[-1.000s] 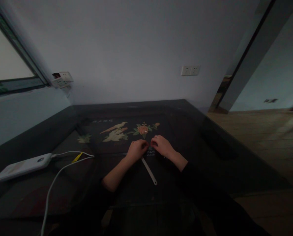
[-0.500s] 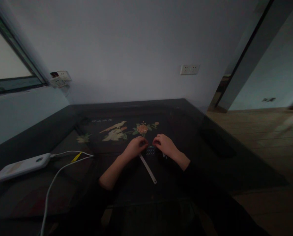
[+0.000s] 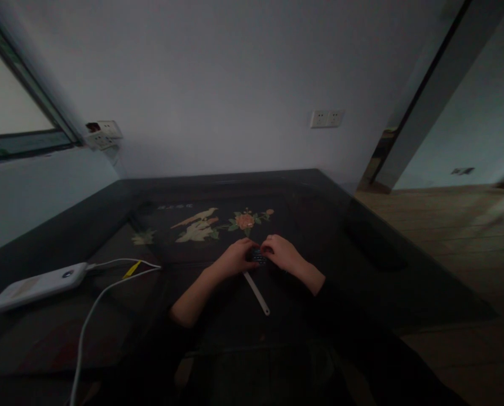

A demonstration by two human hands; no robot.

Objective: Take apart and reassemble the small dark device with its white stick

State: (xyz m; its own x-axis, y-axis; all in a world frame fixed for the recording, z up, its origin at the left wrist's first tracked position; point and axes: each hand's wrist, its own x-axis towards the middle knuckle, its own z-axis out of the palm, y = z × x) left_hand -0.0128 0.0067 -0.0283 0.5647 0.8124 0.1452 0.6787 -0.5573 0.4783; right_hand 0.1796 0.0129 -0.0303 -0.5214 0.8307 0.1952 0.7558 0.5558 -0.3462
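Both of my hands are close together over the middle of the dark table (image 3: 218, 316). A small dark piece with rows of light marks (image 3: 259, 257) lies between them; its kind is too dim to tell. My left hand (image 3: 234, 257) curls at its left side, thumb below and fingers above. My right hand (image 3: 282, 252) is at its right side, fingers bent and drawn together. What the fingertips pinch is hidden. A thin white strip with a hole at its near end (image 3: 257, 294) slants out from beneath my left hand toward me.
At the left lies a white power bank (image 3: 38, 286) with a white cable (image 3: 85, 321) bearing a yellow tag (image 3: 132, 269). The tabletop has a bird and flower picture (image 3: 246, 220). A dark oblong thing (image 3: 374, 246) lies at the right. A wall stands behind.
My hands drew slightly apart, then came back together around the dark marked piece. The left thumb now reaches lower beside it. The white strip has shifted only slightly.
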